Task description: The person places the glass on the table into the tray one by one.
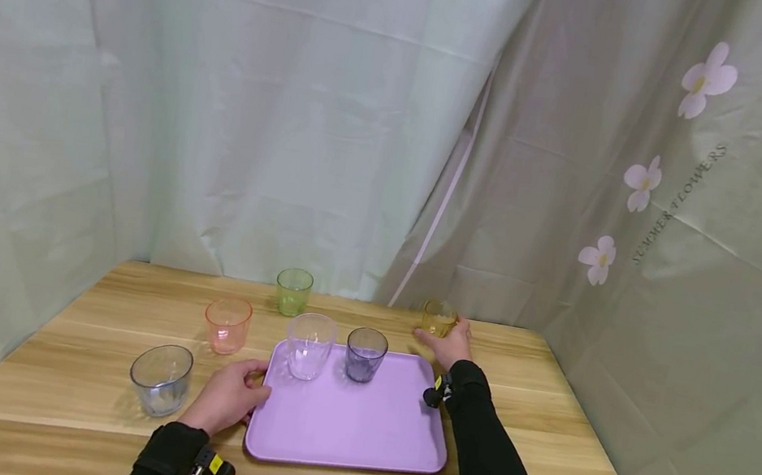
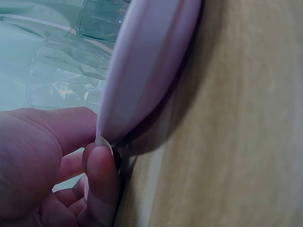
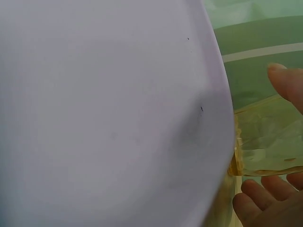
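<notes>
My left hand grips the left rim of a lilac tray; in the left wrist view, its thumb and fingers pinch the tray's edge. Toward the tray's back stand a clear glass and a smoky grey glass. Beyond the back right corner, my right hand reaches to a yellow glass. The right wrist view shows the thumb on one side of that glass and the fingers on the other, spread apart with a gap to it.
Left of the tray stand an orange glass and a bluish clear glass. A green glass is near the back edge of the wooden table. Pale curtains hang behind the table and on both sides.
</notes>
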A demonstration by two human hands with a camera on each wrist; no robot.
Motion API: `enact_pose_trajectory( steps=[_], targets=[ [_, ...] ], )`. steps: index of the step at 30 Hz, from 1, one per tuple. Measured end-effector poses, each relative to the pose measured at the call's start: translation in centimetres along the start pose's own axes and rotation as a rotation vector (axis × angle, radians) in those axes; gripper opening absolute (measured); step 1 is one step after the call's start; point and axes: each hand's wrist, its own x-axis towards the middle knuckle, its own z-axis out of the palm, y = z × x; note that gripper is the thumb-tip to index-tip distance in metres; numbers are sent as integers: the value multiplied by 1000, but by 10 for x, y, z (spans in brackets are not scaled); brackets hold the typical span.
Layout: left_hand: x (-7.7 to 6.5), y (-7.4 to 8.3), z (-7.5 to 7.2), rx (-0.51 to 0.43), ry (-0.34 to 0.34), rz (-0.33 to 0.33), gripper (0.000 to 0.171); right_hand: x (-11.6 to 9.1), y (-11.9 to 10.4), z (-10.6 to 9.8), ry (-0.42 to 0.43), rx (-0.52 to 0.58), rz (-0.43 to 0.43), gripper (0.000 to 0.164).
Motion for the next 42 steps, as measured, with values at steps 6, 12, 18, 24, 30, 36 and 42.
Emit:
enact_pose_trajectory(
  steps=[6,12,18,24,30,36,42],
  targets=[
    [0,1,-1,-1,-2,-6,56,1,2,0,-19,19,0,114],
    [0,-1,0,-6,-4,-23,56,3,0,0,3,7,-5,112],
    [0,-2,2,-8,9,-1,55,5,-1,-1,3,-15,12,111],
    [0,-1,3,-13,18,16,55,1,-5,0,-1,-40,9,108],
    [0,-2,1,-15,11,4,56,-2,-7,2,-5,-40,8,105],
    [1,-2,1,-12,7,-3,56,5,-3,2,-19,-46,28,105],
    [1,-1,1,-12,0,-10,56,7,-2,2,-2,-22,27,102]
  ],
)
